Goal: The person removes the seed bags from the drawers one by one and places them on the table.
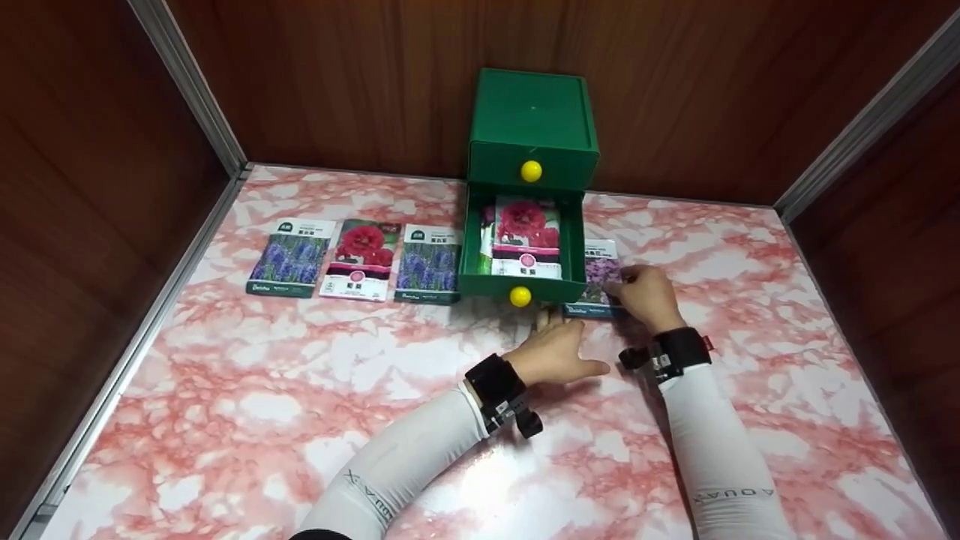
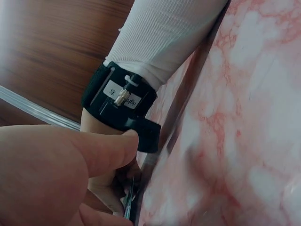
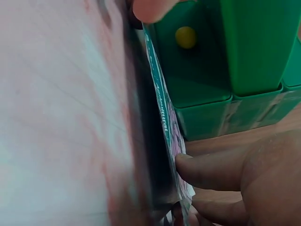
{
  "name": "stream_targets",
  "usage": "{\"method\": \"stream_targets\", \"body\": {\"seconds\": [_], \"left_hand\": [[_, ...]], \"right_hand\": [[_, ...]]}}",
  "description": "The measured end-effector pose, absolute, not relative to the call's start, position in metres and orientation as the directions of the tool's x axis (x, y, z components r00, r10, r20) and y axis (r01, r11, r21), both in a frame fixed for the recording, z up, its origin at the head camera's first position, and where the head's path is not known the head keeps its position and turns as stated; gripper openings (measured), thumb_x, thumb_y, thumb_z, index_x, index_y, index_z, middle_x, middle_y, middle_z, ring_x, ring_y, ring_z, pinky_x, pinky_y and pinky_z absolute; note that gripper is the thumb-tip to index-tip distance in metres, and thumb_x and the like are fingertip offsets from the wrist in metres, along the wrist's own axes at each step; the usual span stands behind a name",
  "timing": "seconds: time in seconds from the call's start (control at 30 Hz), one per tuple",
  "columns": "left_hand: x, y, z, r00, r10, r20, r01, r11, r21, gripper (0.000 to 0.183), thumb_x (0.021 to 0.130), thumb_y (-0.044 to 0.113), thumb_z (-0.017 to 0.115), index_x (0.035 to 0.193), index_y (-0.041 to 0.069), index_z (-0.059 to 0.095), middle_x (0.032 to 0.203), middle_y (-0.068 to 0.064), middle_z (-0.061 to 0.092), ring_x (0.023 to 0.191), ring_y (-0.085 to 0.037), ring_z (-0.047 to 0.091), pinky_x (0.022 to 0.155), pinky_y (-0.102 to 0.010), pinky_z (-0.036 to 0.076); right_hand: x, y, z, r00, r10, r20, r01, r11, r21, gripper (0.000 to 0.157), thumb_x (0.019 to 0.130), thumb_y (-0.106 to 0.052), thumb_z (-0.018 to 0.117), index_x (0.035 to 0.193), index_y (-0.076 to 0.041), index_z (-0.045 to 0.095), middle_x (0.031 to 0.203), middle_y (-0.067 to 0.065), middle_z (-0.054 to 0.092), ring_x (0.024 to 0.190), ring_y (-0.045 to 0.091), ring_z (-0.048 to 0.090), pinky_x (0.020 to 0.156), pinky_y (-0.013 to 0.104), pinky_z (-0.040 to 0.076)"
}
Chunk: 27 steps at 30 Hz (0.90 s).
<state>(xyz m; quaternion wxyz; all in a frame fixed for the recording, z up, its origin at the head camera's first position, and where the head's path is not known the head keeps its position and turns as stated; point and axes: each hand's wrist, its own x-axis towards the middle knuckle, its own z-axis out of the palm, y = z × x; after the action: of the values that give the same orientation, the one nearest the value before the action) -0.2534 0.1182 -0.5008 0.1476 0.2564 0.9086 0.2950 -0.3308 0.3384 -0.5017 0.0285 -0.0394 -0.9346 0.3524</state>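
A seed packet with pink-purple flowers is tilted slightly off the table beside the green drawer. My right hand pinches its right edge, thumb on the printed face and fingers behind. My left hand is at the packet's near left corner, its fingertips touching there while the thumb stands out apart. Just above the left fingers juts the pulled-out lower drawer with its yellow knob. Inside lies a red-flower packet, with part of another packet showing at its left.
Left of the drawer lie a lavender packet, a red-flower packet and a second lavender packet in a row. The green cabinet, its upper drawer shut, stands against the wooden back wall. Metal strips edge the table.
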Motion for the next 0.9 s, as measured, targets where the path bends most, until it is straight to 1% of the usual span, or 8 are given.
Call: {"method": "stream_targets", "body": {"seconds": [0.07, 0.2, 0.3, 0.5, 0.67, 0.83, 0.9], "left_hand": [[-0.250, 0.115, -0.493, -0.819, 0.557, -0.139, 0.385, 0.713, 0.585, 0.089, 0.101, 0.055, 0.077, 0.167, 0.002, 0.047, 0.177, -0.021, 0.034, 0.169, -0.045, 0.010, 0.137, -0.053, 0.006], [-0.251, 0.114, -0.494, -0.820, 0.554, -0.144, 0.399, 0.734, 0.550, 0.086, 0.100, 0.057, 0.077, 0.161, 0.001, 0.054, 0.175, -0.024, 0.037, 0.169, -0.047, 0.012, 0.137, -0.053, 0.012], [-0.251, 0.114, -0.493, -0.816, 0.560, -0.141, 0.411, 0.735, 0.539, 0.084, 0.100, 0.058, 0.076, 0.158, 0.000, 0.058, 0.173, -0.023, 0.040, 0.169, -0.047, 0.012, 0.137, -0.053, 0.009], [-0.250, 0.110, -0.489, -0.809, 0.566, -0.159, 0.405, 0.732, 0.548, 0.087, 0.100, 0.058, 0.076, 0.161, 0.000, 0.054, 0.173, -0.017, 0.045, 0.169, -0.042, 0.014, 0.138, -0.049, 0.006], [-0.251, 0.109, -0.488, -0.806, 0.574, -0.144, 0.411, 0.719, 0.560, 0.087, 0.100, 0.057, 0.077, 0.161, 0.000, 0.054, 0.169, -0.014, 0.051, 0.168, -0.038, 0.023, 0.138, -0.048, 0.007], [-0.252, 0.106, -0.485, -0.808, 0.572, -0.140, 0.389, 0.697, 0.603, 0.095, 0.099, 0.056, 0.079, 0.169, 0.002, 0.044, 0.174, -0.014, 0.043, 0.167, -0.035, 0.024, 0.137, -0.049, 0.010], [-0.252, 0.104, -0.483, -0.808, 0.573, -0.133, 0.382, 0.683, 0.623, 0.098, 0.099, 0.055, 0.080, 0.172, 0.004, 0.038, 0.177, -0.014, 0.038, 0.168, -0.037, 0.021, 0.137, -0.050, 0.011]], "right_hand": [[-0.331, 0.338, -0.502, -0.995, 0.094, 0.024, 0.056, 0.756, -0.653, 0.054, 0.102, -0.024, 0.079, 0.136, 0.016, 0.068, 0.134, 0.037, 0.070, 0.124, 0.052, 0.066, 0.108, 0.062, 0.052], [-0.331, 0.337, -0.502, -0.995, 0.096, 0.020, 0.062, 0.772, -0.633, 0.053, 0.102, -0.025, 0.079, 0.135, 0.015, 0.069, 0.134, 0.036, 0.070, 0.124, 0.051, 0.066, 0.109, 0.062, 0.052], [-0.332, 0.337, -0.502, -0.995, 0.095, 0.019, 0.063, 0.780, -0.622, 0.053, 0.102, -0.025, 0.079, 0.134, 0.015, 0.069, 0.134, 0.035, 0.070, 0.124, 0.051, 0.066, 0.109, 0.061, 0.051], [-0.331, 0.337, -0.501, -0.995, 0.103, -0.005, 0.083, 0.775, -0.626, 0.053, 0.102, -0.027, 0.079, 0.134, 0.014, 0.070, 0.134, 0.035, 0.070, 0.123, 0.050, 0.066, 0.109, 0.061, 0.052], [-0.330, 0.339, -0.499, -0.994, 0.105, -0.028, 0.099, 0.766, -0.636, 0.053, 0.104, -0.030, 0.077, 0.134, 0.013, 0.071, 0.134, 0.035, 0.071, 0.122, 0.048, 0.066, 0.107, 0.061, 0.053], [-0.329, 0.341, -0.497, -0.995, 0.097, -0.015, 0.084, 0.764, -0.640, 0.050, 0.105, -0.030, 0.076, 0.129, 0.013, 0.073, 0.129, 0.033, 0.073, 0.118, 0.046, 0.067, 0.105, 0.060, 0.054], [-0.329, 0.342, -0.496, -0.995, 0.099, -0.008, 0.081, 0.763, -0.642, 0.048, 0.106, -0.030, 0.075, 0.129, 0.012, 0.073, 0.128, 0.033, 0.073, 0.117, 0.046, 0.067, 0.105, 0.060, 0.054]]}}
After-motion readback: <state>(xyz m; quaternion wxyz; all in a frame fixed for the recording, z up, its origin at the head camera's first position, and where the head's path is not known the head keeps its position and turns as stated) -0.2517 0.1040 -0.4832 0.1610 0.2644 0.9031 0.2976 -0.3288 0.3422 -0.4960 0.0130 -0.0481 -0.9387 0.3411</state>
